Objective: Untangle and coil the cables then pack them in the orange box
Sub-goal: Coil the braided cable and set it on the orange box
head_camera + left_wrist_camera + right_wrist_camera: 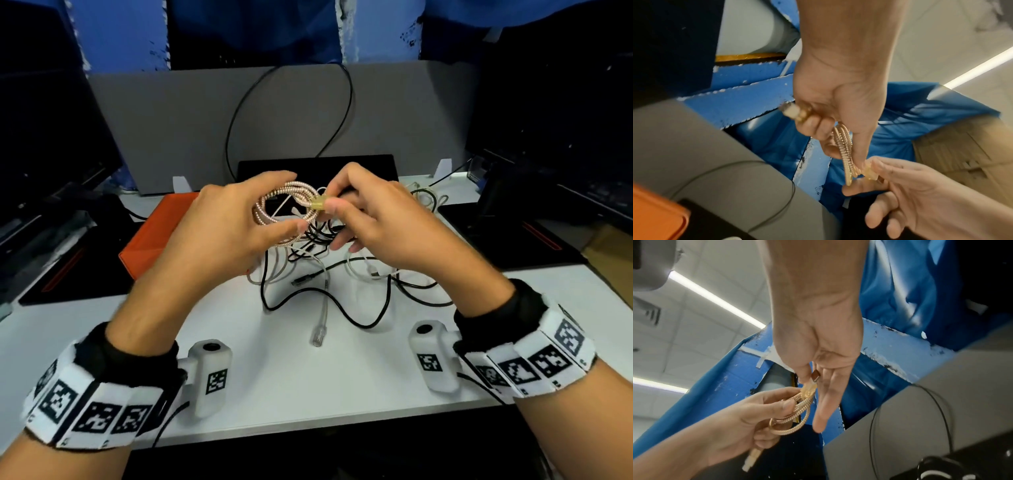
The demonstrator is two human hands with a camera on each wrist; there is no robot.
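Note:
My left hand (pixel 291 202) grips a rose-gold braided cable (pixel 274 219) wound into a small coil, held above the table; one gold plug (pixel 791 111) sticks out past the curled fingers. My right hand (pixel 332 198) pinches the cable's other gold connector (pixel 317 204) between thumb and forefinger at the coil's right side, seen also in the right wrist view as the connector (pixel 809 389). The orange box (pixel 154 236) lies on the table under my left hand, to the left. Below both hands sits a tangle of black and white cables (pixel 325 270).
A clear network plug (pixel 318 337) on a pale cable points toward the table's front edge. A black pad (pixel 318 166) and a grey partition (pixel 171 120) with a looping black wire (pixel 349 102) stand behind. Dark monitors flank the white table (pixel 308 394).

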